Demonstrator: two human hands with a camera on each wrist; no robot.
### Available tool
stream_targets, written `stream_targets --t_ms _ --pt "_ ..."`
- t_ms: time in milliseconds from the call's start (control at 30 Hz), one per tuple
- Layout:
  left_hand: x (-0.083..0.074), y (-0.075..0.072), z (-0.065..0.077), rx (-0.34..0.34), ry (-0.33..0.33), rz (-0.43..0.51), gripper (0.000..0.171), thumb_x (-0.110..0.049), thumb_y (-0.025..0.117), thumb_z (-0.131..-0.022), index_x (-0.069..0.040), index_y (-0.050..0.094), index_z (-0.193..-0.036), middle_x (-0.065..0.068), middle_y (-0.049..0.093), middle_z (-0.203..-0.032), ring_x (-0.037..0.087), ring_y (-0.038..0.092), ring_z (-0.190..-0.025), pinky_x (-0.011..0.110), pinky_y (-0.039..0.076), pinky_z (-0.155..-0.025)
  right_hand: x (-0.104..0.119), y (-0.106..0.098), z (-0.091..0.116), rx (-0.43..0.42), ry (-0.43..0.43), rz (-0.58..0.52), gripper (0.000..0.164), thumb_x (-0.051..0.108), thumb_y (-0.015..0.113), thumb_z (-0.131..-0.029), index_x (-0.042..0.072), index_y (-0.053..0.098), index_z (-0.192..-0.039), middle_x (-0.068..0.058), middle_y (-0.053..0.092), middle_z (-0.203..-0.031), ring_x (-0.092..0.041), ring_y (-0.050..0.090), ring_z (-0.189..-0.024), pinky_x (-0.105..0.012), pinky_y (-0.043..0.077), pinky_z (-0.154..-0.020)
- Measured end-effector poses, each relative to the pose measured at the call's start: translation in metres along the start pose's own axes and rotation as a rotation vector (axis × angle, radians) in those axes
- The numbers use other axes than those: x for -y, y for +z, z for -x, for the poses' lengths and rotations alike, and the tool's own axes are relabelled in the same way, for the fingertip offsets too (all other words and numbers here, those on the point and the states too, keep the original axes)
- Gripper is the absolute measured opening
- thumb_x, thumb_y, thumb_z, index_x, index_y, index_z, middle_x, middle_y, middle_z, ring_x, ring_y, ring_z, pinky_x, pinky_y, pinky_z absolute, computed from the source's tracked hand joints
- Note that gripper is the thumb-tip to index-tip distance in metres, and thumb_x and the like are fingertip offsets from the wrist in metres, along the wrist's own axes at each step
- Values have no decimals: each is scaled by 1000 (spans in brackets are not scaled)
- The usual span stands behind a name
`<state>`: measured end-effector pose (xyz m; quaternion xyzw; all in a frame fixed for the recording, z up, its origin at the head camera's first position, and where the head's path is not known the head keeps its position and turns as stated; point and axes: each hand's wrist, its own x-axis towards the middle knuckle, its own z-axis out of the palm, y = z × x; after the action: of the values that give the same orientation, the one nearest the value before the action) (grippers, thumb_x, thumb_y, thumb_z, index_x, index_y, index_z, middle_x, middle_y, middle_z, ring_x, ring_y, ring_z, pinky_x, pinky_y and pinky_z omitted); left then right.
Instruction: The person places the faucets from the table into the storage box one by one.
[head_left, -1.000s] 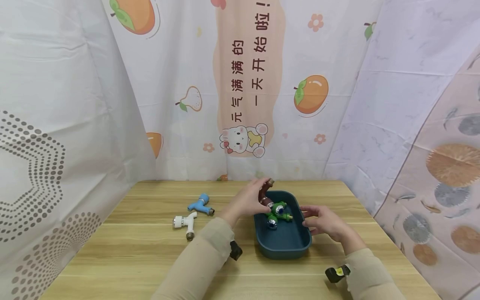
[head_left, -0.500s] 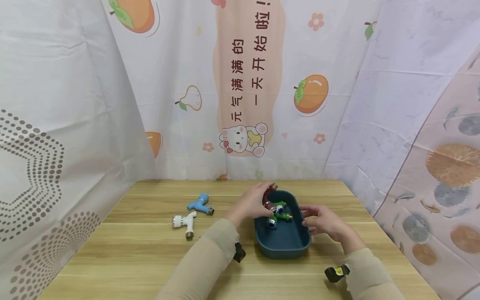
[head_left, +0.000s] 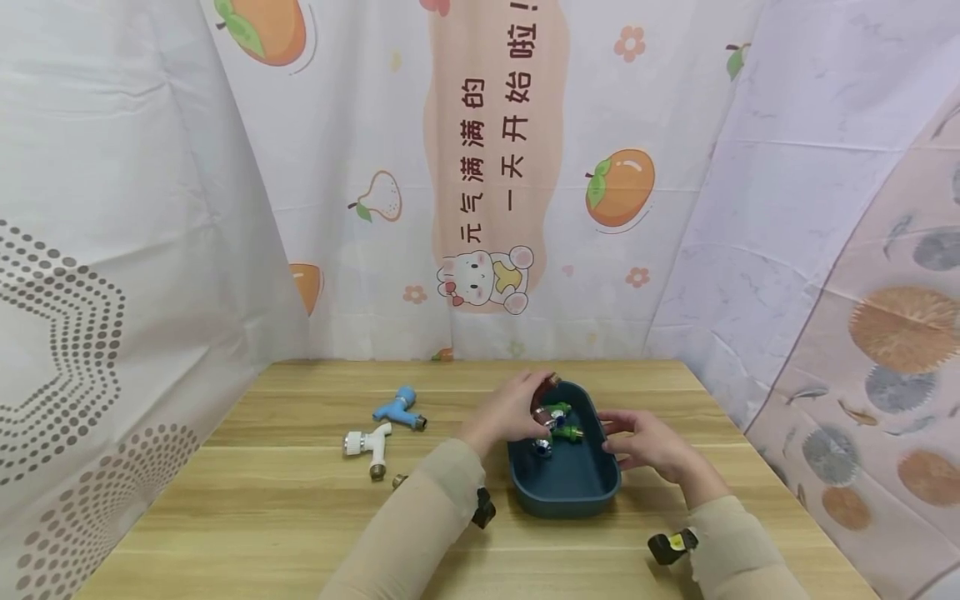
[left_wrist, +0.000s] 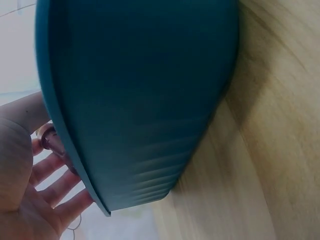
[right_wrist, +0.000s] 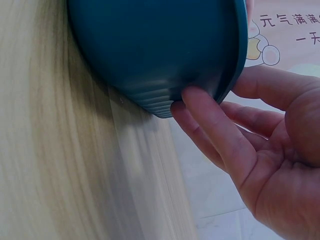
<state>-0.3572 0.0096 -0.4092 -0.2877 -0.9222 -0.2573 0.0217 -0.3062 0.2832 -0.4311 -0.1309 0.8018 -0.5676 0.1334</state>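
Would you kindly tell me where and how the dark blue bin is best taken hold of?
I would grip the dark blue bin by its lipped rim, midway along both long sides, one hand from each side, since the rim stands above the table. The right hand touches the right wall; the left hand holds a brown tap.

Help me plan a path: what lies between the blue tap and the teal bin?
In the head view: bare tabletop, then the left hand holding a brown tap.
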Motion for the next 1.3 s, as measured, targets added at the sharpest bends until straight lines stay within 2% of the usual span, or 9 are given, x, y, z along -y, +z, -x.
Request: stream_targets --t_ms 233,367,733,967,1300 --pt "2 1 1 24 -18 -11 94 -34 89 -80 -22 36 -158 4 46 -151 22 47 -134 43 43 -108 0 1 0 -1 -3 -2 63 0 68 -93 -11 40 -149 -35 52 -134 -33 66 -105 -49 60 -78" --pt "3 0 1 27 -45 -1 96 -39 88 -81 -24 34 -159 3 42 -156 23 44 -139 46 40 -111 0 0 0 -4 -5 3 63 1 67 -93 -11 40 -149 -35 53 -134 -34 66 -105 -48 60 -78" --pt "6 -3 4 21 -57 1 96 -44 86 -81 -29 34 -160 3 40 -158 25 44 -139 51 41 -110 -1 0 0 0 3 -6 63 1 68 -93 -11 40 -149 -35 52 -135 -35 65 -107 -49 60 -78" --pt "8 -8 6 -3 -49 0 89 -45 85 -82 -30 39 -157 4 40 -158 27 44 -139 52 41 -109 0 1 0 -1 -2 -2 63 1 68 -93 -11 41 -149 -35 52 -135 -34 66 -106 -49 60 -78" --pt "12 -25 14 -34 4 -34 83 -47 84 -82 -30 46 -153 3 44 -153 24 51 -131 47 45 -106 0 2 0 2 1 -9 64 0 67 -93 -11 39 -150 -36 51 -136 -36 65 -108 -49 60 -77"
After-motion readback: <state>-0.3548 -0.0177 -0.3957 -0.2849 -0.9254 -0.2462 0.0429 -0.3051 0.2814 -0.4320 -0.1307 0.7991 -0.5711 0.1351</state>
